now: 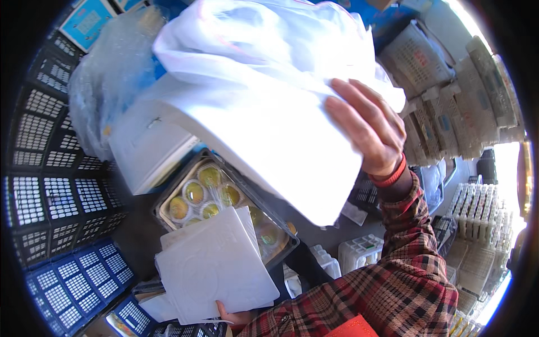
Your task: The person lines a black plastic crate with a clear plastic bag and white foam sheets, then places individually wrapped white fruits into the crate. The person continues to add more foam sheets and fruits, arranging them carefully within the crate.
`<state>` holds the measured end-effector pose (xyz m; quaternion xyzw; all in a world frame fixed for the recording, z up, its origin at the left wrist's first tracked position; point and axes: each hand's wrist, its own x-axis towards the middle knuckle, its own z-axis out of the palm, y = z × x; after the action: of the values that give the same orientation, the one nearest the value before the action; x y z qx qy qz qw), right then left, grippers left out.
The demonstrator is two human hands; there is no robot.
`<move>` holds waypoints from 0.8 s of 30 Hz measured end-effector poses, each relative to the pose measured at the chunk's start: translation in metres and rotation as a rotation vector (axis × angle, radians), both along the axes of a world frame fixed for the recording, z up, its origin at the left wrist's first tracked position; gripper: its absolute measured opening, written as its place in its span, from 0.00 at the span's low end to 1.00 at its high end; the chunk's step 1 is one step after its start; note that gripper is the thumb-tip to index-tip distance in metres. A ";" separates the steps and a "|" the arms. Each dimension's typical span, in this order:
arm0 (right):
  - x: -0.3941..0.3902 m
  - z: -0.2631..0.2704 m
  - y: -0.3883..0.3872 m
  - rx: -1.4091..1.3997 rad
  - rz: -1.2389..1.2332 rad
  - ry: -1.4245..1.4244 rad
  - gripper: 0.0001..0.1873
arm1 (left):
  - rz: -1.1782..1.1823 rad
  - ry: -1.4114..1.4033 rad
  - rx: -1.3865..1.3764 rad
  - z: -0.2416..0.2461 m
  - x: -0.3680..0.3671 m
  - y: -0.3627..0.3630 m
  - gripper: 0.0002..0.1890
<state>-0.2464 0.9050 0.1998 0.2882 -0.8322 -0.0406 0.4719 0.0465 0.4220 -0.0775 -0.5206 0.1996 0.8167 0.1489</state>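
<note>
A large white sheet (269,139) curves across the upper middle, and a white plastic bag (261,46) lies bunched behind it. My right hand (366,126) rests with bent fingers on the right side of the sheet; whether it grips it cannot be told. My left hand (233,316), low in the middle, holds a small stack of thin white foam sheets (214,269) by the lower edge. Beneath the stack is a black crate (269,210) with green-yellow round fruits (195,192) in clear cups under clear film. The foam stack hides part of the fruit.
Black plastic crates (59,193) and a blue crate (82,282) stand at the left, near a clear plastic bag (107,84). A white box (147,143) lies beside the fruit crate. Stacked cartons (463,109) and white molded trays (476,215) fill the right side.
</note>
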 end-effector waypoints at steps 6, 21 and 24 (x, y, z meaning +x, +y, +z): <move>-0.051 0.044 -0.095 0.113 0.099 0.108 0.23 | 0.301 0.274 0.129 0.006 0.001 0.000 0.31; -0.032 -0.229 -0.129 -0.916 -0.277 -0.817 0.24 | -0.321 0.912 -1.964 -0.037 -0.001 -0.025 0.27; 0.060 -0.388 -0.034 -0.968 -0.802 -1.301 0.22 | -0.263 0.729 -1.705 -0.068 0.024 -0.039 0.34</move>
<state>-0.1866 0.8705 -0.1884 -0.2872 -0.8988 0.3234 -0.0719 0.0709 0.3835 -0.1452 -0.1391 0.8228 0.4839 -0.2636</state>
